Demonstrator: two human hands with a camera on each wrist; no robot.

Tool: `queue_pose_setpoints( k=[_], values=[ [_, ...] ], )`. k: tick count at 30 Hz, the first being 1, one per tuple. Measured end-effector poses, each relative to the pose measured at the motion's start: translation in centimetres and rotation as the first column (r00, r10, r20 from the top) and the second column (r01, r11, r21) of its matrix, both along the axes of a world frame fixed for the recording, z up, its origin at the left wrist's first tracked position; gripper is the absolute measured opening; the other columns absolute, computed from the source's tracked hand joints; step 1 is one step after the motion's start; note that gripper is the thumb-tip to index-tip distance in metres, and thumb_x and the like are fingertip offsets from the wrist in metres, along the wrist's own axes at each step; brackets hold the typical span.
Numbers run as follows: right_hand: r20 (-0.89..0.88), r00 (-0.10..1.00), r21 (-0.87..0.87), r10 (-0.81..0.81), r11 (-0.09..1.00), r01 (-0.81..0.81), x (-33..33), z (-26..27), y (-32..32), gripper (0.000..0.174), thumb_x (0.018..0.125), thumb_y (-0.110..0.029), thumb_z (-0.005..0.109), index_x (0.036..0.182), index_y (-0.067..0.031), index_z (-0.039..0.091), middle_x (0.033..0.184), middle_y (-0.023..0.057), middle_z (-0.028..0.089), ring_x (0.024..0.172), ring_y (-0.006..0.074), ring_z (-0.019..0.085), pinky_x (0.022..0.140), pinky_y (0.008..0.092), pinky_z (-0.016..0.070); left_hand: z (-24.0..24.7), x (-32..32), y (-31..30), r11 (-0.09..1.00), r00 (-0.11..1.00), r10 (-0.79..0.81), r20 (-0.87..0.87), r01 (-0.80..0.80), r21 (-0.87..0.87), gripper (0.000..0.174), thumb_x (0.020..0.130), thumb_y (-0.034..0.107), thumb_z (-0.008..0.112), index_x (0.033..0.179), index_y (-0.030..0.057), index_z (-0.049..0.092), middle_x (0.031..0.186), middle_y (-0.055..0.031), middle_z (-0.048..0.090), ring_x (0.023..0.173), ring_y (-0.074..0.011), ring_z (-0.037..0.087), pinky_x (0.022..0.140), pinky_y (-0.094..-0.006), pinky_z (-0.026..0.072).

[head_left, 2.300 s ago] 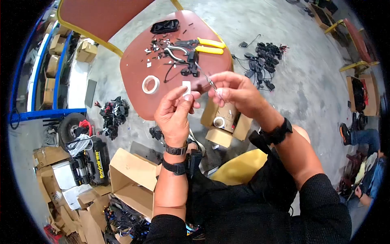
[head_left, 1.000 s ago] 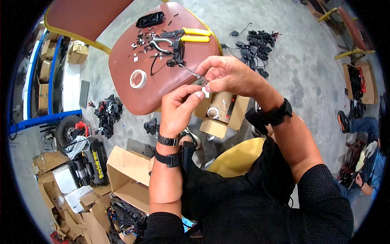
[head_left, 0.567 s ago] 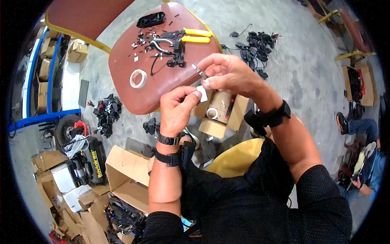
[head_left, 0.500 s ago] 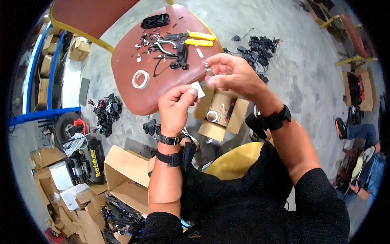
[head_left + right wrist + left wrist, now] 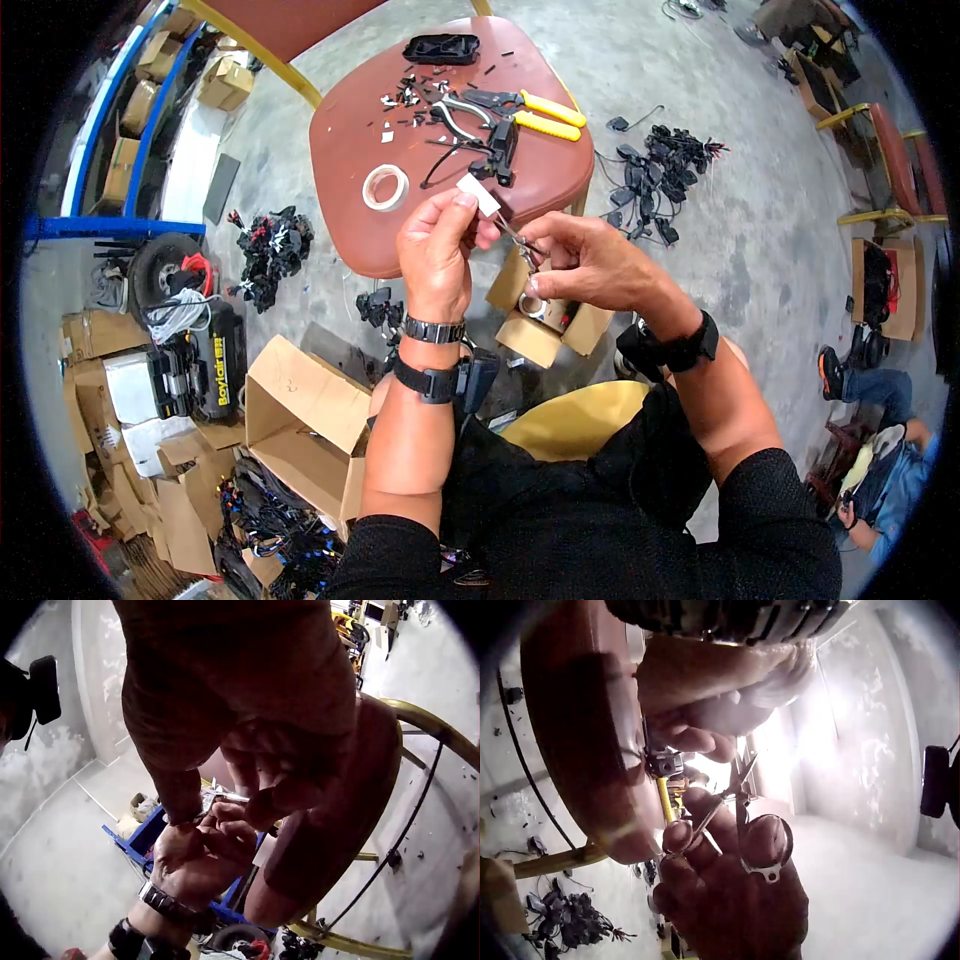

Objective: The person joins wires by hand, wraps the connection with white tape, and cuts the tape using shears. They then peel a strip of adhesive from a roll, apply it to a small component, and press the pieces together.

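Observation:
My left hand (image 5: 435, 255) pinches a small white strip (image 5: 478, 195) between thumb and fingers, over the near part of the red chair seat (image 5: 345, 150). In my right hand (image 5: 600, 268) is a pair of small metal scissors (image 5: 524, 246). The left wrist view shows the thumb and a finger through the loops of the scissors (image 5: 733, 793), whose blades stand spread. Their tips come up close to the lower end of the strip in the head view. From the right wrist, the scissors (image 5: 225, 796) overlap the left hand's fingers.
On the seat lie a roll of white tape (image 5: 403, 190), yellow-handled pliers (image 5: 548, 125), a black tray (image 5: 441, 50) and scattered scraps. Below stands an open carton (image 5: 530, 340). Bundles of black connectors (image 5: 655, 175) lie on the floor. Another person (image 5: 885, 490) sits at right.
The scissors met the white strip, then moved apart, and a white piece showed loose near the right hand. Now the scissors are back close to the strip. The head view has shifted.

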State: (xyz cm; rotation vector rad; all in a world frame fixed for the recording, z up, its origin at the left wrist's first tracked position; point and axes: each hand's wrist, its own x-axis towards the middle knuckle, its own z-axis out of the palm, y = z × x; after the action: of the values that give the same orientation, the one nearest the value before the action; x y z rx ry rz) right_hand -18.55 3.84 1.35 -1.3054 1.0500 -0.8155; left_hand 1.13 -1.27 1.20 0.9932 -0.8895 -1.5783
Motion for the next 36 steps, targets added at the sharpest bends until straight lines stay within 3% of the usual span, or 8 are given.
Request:
queue_pose_setpoints(
  k=[10, 19, 36],
  values=[
    [-0.008, 1.000, -0.040, -0.016, 0.999, 0.016, 0.3, -0.7, -0.2, 0.047, 0.073, -0.018, 0.085, 0.111, -0.0033, 0.063, 0.075, -0.0041, 0.054, 0.069, 0.0063, 0.052, 0.059, 0.0247, 0.0435, -0.2, -0.2, 0.7, 0.998, 1.000, -0.023, -0.006, 0.023, -0.052, 0.016, 0.095, 0.012, 0.064, 0.101, -0.0028, 0.065, 0.080, -0.0077, 0.066, 0.065, -0.0139, 0.061, 0.060, -0.0254, 0.0490],
    [0.129, 0.992, -0.007, 0.004, 1.000, -0.003, 0.3, -1.5, -0.2, 0.044, 0.076, -0.017, 0.084, 0.111, -0.0026, 0.062, 0.074, -0.0056, 0.050, 0.068, 0.0045, 0.048, 0.058, 0.0232, 0.0410, -0.3, -0.5, 0.9, 0.998, 1.000, -0.021, 0.018, 0.022, -0.062, 0.016, 0.094, 0.011, 0.065, 0.102, -0.0036, 0.066, 0.079, -0.0072, 0.067, 0.066, -0.0123, 0.061, 0.060, -0.0244, 0.0492],
    [0.043, 0.999, -0.017, -0.004, 1.000, 0.005, 0.4, -0.5, -0.2, 0.037, 0.076, -0.014, 0.081, 0.107, -0.0016, 0.064, 0.074, -0.0046, 0.053, 0.067, 0.0044, 0.050, 0.057, 0.0231, 0.0421, 0.2, -0.6, 1.1, 0.998, 0.998, -0.015, 0.060, 0.019, -0.062, 0.016, 0.094, 0.011, 0.064, 0.101, -0.0030, 0.067, 0.080, -0.0078, 0.067, 0.065, -0.0131, 0.061, 0.059, -0.0246, 0.0488]
  ],
)
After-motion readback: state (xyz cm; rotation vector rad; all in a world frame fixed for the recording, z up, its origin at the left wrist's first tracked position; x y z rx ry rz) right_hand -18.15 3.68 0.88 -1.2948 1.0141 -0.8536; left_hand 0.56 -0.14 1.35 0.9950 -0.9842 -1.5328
